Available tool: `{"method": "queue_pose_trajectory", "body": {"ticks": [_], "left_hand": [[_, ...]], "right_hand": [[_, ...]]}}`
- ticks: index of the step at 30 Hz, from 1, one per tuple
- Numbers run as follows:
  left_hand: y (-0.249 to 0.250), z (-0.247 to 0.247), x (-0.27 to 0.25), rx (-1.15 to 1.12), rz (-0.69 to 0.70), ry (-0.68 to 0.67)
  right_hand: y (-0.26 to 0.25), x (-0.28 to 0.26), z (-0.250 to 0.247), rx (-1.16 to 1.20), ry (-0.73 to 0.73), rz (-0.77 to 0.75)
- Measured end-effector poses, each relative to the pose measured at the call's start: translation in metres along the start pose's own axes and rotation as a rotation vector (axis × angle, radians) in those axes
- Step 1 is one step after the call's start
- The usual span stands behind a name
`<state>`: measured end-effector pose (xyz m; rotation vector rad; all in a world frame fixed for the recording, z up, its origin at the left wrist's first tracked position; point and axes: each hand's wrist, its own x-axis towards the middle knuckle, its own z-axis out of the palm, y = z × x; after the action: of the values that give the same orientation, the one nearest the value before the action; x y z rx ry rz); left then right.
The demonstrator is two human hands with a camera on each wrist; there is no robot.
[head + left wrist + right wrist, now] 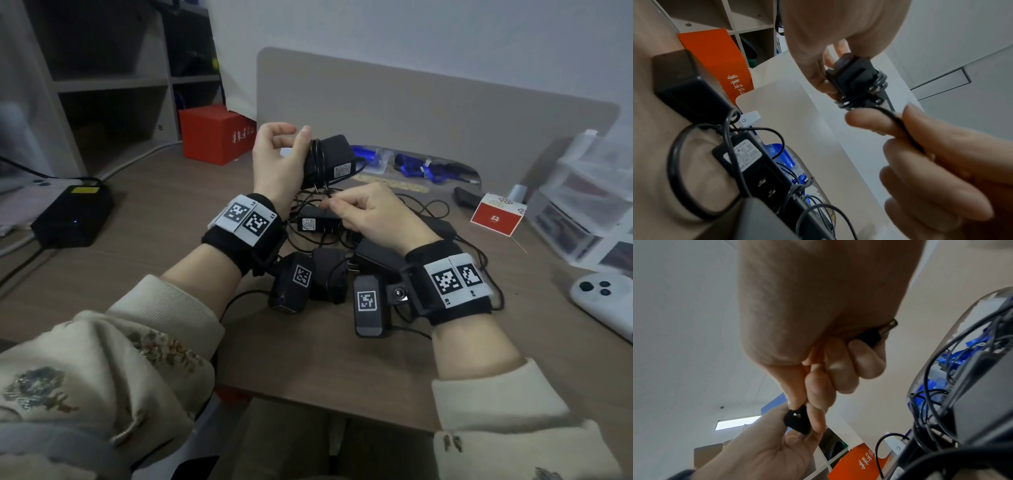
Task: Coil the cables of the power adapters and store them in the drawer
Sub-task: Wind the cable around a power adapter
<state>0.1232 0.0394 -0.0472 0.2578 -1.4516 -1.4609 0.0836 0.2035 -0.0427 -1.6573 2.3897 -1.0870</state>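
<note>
My left hand [277, 157] holds a black power adapter [330, 159] up above the table, its thin black cable wound several turns around the body. My right hand [370, 212], just below it, pinches the loose end of that cable [898, 121] between thumb and forefinger. In the right wrist view the barrel plug [887, 328] sticks out of the curled right fingers. Under the hands lies a tangle of more black adapters [318, 222] and loose cables [431, 205] on the brown table [342, 370].
A red box [212, 137] and a black charger [73, 219] sit at the left. Clear plastic drawers [589, 205], a small red-and-white box [496, 216] and a white controller [603, 301] are at the right. Blue lanyards [428, 168] lie by the grey divider panel [411, 102].
</note>
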Motion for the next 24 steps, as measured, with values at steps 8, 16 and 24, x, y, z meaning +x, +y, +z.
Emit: {"method": "queue_pose_trajectory", "body": {"ticks": [8, 16, 24], "left_hand": [[-0.0013, 0.0012, -0.0013, 0.054, 0.013, 0.011], [0.0015, -0.0006, -0.0052, 0.214, 0.049, -0.005], [-0.0023, 0.0006, -0.0072, 0.368, 0.076, -0.132]], "right_hand": [[-0.005, 0.001, 0.0006, -0.087, -0.083, 0.004], [-0.0082, 0.0008, 0.0023, -0.104, -0.016, -0.018], [-0.0041, 0.0016, 0.0055, -0.1, 0.312, -0.064]]}}
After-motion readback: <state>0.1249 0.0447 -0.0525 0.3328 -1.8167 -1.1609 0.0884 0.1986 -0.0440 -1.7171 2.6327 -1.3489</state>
